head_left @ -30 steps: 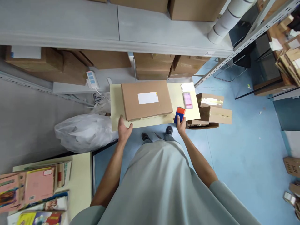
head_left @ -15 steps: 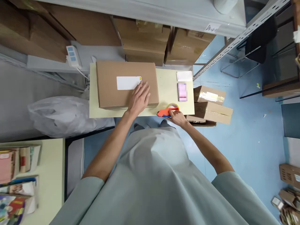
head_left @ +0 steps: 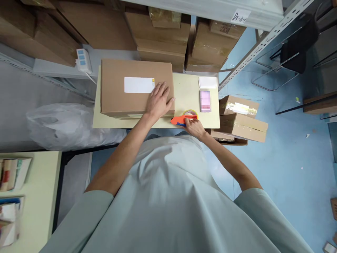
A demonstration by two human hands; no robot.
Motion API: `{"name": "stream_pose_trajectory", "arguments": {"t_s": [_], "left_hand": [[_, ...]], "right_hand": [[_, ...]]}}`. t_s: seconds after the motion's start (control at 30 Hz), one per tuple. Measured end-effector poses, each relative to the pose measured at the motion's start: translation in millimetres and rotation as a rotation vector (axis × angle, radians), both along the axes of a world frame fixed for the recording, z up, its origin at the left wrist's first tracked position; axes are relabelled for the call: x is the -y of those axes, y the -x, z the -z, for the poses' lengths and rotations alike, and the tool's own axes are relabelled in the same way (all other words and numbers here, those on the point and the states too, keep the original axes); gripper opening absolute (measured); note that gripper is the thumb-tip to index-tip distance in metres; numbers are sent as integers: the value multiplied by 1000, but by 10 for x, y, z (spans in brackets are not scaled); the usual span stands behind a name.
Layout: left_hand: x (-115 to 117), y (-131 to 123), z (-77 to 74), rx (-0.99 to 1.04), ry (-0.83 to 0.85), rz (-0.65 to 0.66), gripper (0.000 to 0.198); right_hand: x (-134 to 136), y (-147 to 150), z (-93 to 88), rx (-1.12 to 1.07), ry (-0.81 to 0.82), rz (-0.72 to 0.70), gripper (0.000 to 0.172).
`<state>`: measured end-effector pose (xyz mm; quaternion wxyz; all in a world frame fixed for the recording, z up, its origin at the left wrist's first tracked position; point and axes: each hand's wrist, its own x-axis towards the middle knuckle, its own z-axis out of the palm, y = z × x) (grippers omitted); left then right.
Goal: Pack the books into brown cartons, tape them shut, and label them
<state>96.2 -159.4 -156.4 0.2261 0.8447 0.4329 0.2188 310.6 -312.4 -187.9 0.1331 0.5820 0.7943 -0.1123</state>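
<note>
A closed cardboard box [head_left: 113,86] with a white label [head_left: 138,85] lies on the pale yellow tabletop [head_left: 184,91]. My left hand [head_left: 157,101] rests flat on the box's top near its right front corner, thumb out to the side, fingertips by the label's right end. My right hand [head_left: 194,128] grips an orange tape dispenser [head_left: 178,120] with a blue lower part at the table's front edge. The dispenser's yellow-rimmed tape roll [head_left: 190,112] shows behind my fingers. Its nose points left, close to the box's front right corner but apart from it.
A pink-screened phone [head_left: 205,101] and white papers [head_left: 207,82] lie at the table's right. Large cartons [head_left: 160,38] fill the shelf behind, beside a power strip [head_left: 83,60]. Open cartons [head_left: 244,126] stand on the right floor. A plastic bag [head_left: 68,126] sits left.
My right hand and the tape dispenser have shifted slightly left. My left hand stays on the box, its thumb now spread wider. The camera view has shifted a little.
</note>
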Motion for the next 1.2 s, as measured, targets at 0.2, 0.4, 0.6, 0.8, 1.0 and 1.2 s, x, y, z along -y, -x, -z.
{"name": "stream_pose_trajectory", "arguments": {"t_s": [0.2,0.4,0.6,0.8,1.0,1.2], "left_hand": [[-23,-11,9,16,9,1,70],[21,-7,-20,-37,-1,-1,71],[-166,-133,-147,-118,14,-52,79],[-1025,-449,-190,-188,84,-236,83],[-1294,-543,-95,-138,43,-325,64],[-569,-458,-172,-187,49,-288,54]], "right_hand": [[14,43,143,-26,-46,93,53],[-7,77,199,-57,-65,147,56],[-73,22,101,-63,-15,97,56],[-130,35,33,-95,32,29,56],[-168,37,45,-172,61,-37,38],[-10,406,-16,-284,105,-199,43]]}}
